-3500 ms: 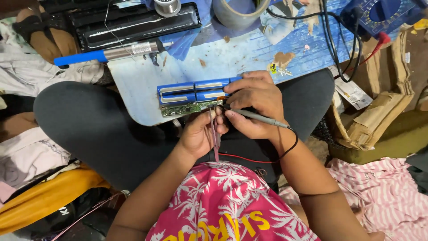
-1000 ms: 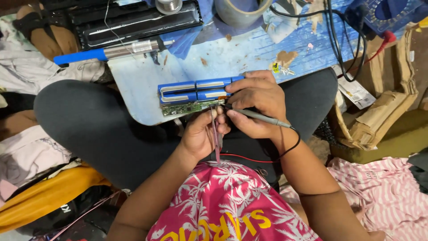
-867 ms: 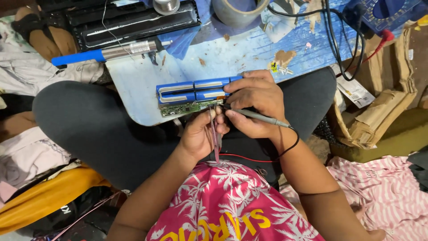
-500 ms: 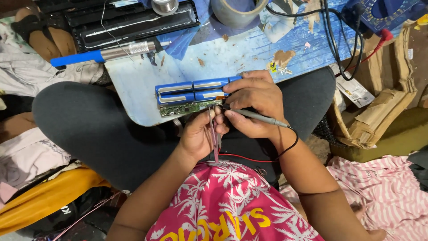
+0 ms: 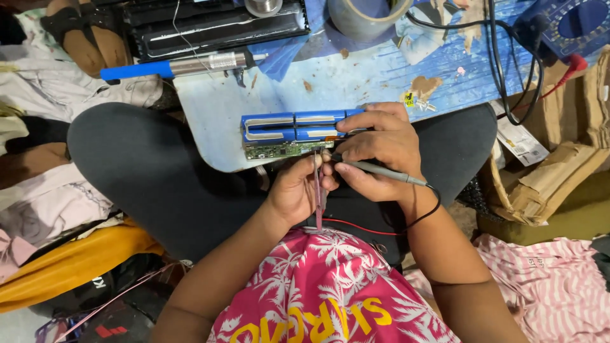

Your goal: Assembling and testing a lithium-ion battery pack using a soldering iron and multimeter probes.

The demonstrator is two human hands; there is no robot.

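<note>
pressing probes onto the green circuit strip beside the blue battery pack: left hand grips a red probe, right hand pinches a grey probe.

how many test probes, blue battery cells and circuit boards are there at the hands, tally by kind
Test probes: 2, a red one in the left hand and a grey one in the right hand
Blue battery cells: 4 showing, any under the right hand are hidden
Green circuit board: 1
Total: 7
</note>
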